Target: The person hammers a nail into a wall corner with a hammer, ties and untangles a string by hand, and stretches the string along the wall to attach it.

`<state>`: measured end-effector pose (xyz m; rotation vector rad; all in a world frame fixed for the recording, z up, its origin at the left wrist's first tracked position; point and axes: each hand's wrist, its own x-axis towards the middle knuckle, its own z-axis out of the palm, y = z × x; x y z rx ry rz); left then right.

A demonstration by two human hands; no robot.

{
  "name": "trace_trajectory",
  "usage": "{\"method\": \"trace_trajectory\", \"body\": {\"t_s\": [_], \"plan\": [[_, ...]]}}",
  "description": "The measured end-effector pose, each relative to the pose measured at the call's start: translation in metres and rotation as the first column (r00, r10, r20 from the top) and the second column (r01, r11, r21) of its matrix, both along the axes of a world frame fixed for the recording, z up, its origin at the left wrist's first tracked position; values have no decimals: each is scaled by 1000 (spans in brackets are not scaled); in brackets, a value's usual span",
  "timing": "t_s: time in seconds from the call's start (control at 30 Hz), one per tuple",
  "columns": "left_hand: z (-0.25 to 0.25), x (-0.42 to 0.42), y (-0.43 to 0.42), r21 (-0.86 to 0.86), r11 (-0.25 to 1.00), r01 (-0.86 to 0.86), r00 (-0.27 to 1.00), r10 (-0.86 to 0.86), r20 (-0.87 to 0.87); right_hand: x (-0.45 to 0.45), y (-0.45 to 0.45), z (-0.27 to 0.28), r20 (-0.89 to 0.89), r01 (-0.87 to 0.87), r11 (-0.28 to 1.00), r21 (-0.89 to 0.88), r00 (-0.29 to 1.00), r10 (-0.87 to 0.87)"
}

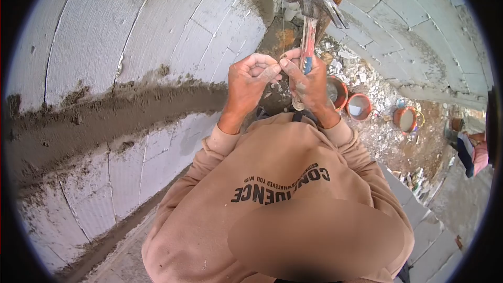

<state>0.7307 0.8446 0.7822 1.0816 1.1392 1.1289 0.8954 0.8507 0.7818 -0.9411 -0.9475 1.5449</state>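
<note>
My right hand (pixel 310 81) is closed around the handle of a claw hammer (pixel 309 42), which stands head up with a worn metal head and a red and blue handle. The thumb and forefinger of that hand are also pinched together at a thin string (pixel 283 29) that runs up from the fingertips. Close beside it, my left hand (pixel 249 81) has its fingers curled, thumb and forefinger pinched at the same spot. A tiny dark bit shows at the fingertips, too small to name. What lies inside the left pinch is mostly hidden.
A pale block wall (pixel 94 36) with a grey mortar band (pixel 105 115) rises on the left. Another block wall (pixel 408 21) stands on the right. Rubble and orange buckets (pixel 359 107) lie on the ground below. Part of another person (pixel 476 152) shows at far right.
</note>
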Motion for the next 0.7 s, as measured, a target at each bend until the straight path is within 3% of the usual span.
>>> {"method": "trace_trajectory", "body": {"t_s": [0.27, 0.47, 0.7], "plan": [[2, 3, 7, 19, 1000, -11, 1000, 10, 17, 2, 12, -5, 96, 17, 998, 61, 995, -23], [-10, -3, 6, 42, 997, -70, 979, 60, 192, 1, 9, 0, 55, -74, 997, 8, 996, 73], [-4, -4, 1, 1, 1000, -12, 973, 11, 232, -4, 5, 1, 37, -6, 1000, 17, 999, 5]]}}
